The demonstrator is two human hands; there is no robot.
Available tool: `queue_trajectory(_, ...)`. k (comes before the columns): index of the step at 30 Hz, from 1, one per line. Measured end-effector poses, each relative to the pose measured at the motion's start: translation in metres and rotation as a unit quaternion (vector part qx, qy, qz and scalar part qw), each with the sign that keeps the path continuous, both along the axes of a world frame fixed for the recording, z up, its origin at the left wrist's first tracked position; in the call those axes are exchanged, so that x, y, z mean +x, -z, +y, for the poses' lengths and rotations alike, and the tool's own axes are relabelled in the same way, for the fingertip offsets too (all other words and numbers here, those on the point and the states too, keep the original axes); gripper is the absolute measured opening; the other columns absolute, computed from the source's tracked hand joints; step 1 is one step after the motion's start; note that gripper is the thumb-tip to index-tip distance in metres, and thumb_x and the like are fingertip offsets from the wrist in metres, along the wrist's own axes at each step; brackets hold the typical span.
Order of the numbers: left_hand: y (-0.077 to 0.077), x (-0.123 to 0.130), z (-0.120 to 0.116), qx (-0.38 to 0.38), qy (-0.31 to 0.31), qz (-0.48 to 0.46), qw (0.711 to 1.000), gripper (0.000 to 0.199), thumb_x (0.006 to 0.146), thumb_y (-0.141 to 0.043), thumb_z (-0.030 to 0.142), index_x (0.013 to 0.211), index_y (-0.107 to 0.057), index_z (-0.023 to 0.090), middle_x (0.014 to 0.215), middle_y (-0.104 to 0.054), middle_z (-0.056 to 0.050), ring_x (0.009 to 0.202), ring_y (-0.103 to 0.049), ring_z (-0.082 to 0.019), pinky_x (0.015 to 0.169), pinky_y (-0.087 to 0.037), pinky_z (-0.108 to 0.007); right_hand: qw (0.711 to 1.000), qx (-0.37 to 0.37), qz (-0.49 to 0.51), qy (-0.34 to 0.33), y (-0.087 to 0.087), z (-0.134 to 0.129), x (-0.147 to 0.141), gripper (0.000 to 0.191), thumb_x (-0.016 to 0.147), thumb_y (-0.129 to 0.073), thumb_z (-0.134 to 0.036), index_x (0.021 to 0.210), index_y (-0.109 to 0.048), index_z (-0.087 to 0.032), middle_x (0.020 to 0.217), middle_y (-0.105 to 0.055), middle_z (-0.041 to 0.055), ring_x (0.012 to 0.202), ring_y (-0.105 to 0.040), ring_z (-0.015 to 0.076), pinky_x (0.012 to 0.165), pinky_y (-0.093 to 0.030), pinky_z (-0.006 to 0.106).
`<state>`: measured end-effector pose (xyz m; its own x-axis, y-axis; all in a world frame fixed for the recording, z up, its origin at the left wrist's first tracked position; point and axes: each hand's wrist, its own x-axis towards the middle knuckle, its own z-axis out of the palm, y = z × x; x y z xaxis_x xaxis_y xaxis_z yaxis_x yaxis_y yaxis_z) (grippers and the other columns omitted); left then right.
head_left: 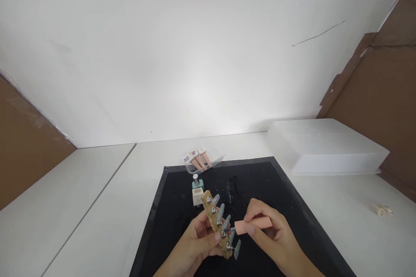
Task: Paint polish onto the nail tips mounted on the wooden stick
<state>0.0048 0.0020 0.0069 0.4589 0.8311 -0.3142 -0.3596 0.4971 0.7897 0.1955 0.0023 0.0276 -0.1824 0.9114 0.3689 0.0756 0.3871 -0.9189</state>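
Note:
My left hand (pixel 203 242) is wrapped round a brown bar-shaped nail display stand (pixel 208 198) and tilts it over the black mat. Along the stand, several grey-blue false nails (pixel 220 213) sit on round metal holders. In my right hand (pixel 276 233), thumb and fingers pinch a nail polish brush by its pink handle (pixel 262 222). The thin brush end points left, in among the false nails; whether it touches one I cannot tell. Just beyond the stand are a white block-like piece (pixel 197 196) and a small teal bottle (pixel 197 185) with a pale top.
A clear plastic tray (pixel 215 156) with several pink-handled, white-labelled polish tubes (pixel 198 161) lies at the black mat's (pixel 253 173) far edge. A translucent white box (pixel 331 147) stands at the right, with small cream rings (pixel 380 211) nearer me. A white wall rises behind.

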Motion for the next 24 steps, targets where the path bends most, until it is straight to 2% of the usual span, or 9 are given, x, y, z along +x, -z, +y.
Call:
queue_trajectory(5, 0.0014, -0.0008, 0.0002, -0.011, -0.003, 0.01, 1.0, 0.033, 0.062, -0.076, 0.025, 0.093, -0.064, 0.019, 0.084, -0.063, -0.004, 0.079, -0.061, -0.019, 0.074, -0.048, -0.037, 1.0, -0.008, -0.016, 0.004, 0.0009, -0.0006, -0.0002, 0.014, 0.083, -0.056, -0.027, 0.07, -0.055, -0.02, 0.062, -0.052, -0.0019, 0.055, -0.047, 0.0143, 0.053, -0.038, 0.025)
queue_trajectory(12, -0.0044, -0.0012, -0.0023, -0.022, -0.018, 0.011, 1.0, 0.035, 0.057, -0.079, 0.024, 0.09, -0.066, 0.02, 0.083, -0.065, -0.004, 0.084, -0.06, -0.02, 0.079, -0.046, -0.037, 0.997, -0.051, -0.015, 0.063, 0.0056, 0.0013, -0.003, 0.019, 0.081, -0.058, -0.031, 0.066, -0.053, -0.02, 0.06, -0.047, -0.0023, 0.054, -0.044, 0.0141, 0.05, -0.035, 0.025)
queue_trajectory(17, 0.0003, -0.0038, -0.0024, -0.022, -0.015, 0.014, 1.0, 0.038, 0.053, -0.082, 0.026, 0.088, -0.067, 0.019, 0.082, -0.065, -0.004, 0.081, -0.059, -0.018, 0.083, -0.042, -0.038, 0.995, -0.038, 0.008, 0.09, 0.0089, 0.0015, -0.0026, 0.02, 0.084, -0.055, -0.03, 0.067, -0.052, -0.02, 0.058, -0.048, -0.0026, 0.051, -0.042, 0.0137, 0.049, -0.035, 0.025)
queue_trajectory(20, 0.0033, -0.0044, -0.0004, -0.008, -0.016, 0.019, 1.0, 0.039, 0.049, -0.083, 0.028, 0.084, -0.069, 0.018, 0.079, -0.064, -0.004, 0.079, -0.057, -0.019, 0.082, -0.04, -0.036, 0.996, -0.014, 0.022, 0.087, 0.0069, 0.0004, -0.0018, 0.019, 0.084, -0.056, -0.028, 0.066, -0.053, -0.02, 0.059, -0.048, -0.0023, 0.052, -0.045, 0.0137, 0.048, -0.035, 0.024)
queue_trajectory(24, 0.0006, -0.0029, 0.0028, -0.005, -0.027, 0.04, 0.999, 0.035, 0.047, -0.083, 0.027, 0.078, -0.07, 0.018, 0.076, -0.062, -0.003, 0.078, -0.054, -0.018, 0.082, -0.037, -0.034, 0.998, 0.025, 0.038, 0.041, 0.0038, -0.0008, -0.0013, 0.017, 0.082, -0.058, -0.027, 0.066, -0.055, -0.02, 0.058, -0.048, -0.0017, 0.052, -0.046, 0.0145, 0.049, -0.036, 0.025)
